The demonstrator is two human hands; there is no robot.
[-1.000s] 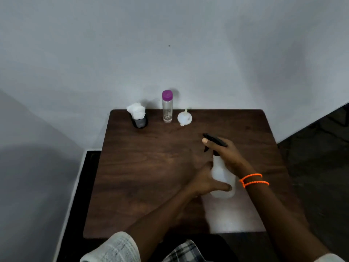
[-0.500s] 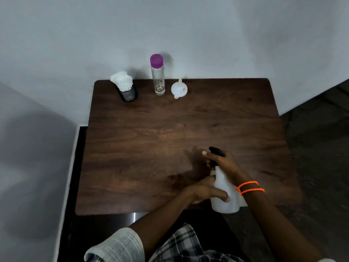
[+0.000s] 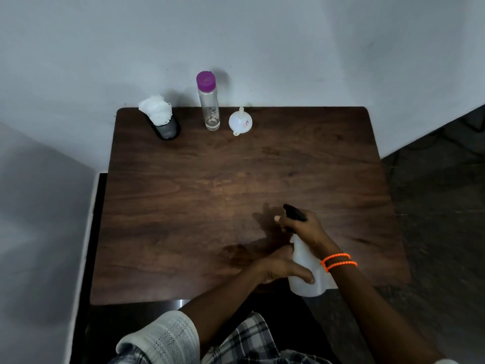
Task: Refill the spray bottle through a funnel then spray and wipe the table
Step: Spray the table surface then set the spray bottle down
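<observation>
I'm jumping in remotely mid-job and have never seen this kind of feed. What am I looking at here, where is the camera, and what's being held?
There is no machine: a person works with bare hands, and the one camera sits on their head, looking forward and down. The right hand, with orange bands at the wrist, wraps the black trigger head of a white spray bottle. The left hand steadies the bottle's body with its own grip. The bottle is at the near edge of the dark wooden table. Along the far edge stand a dark cup stuffed with white tissue, a clear bottle with a purple cap, and a small white funnel resting wide end down, untouched.
</observation>
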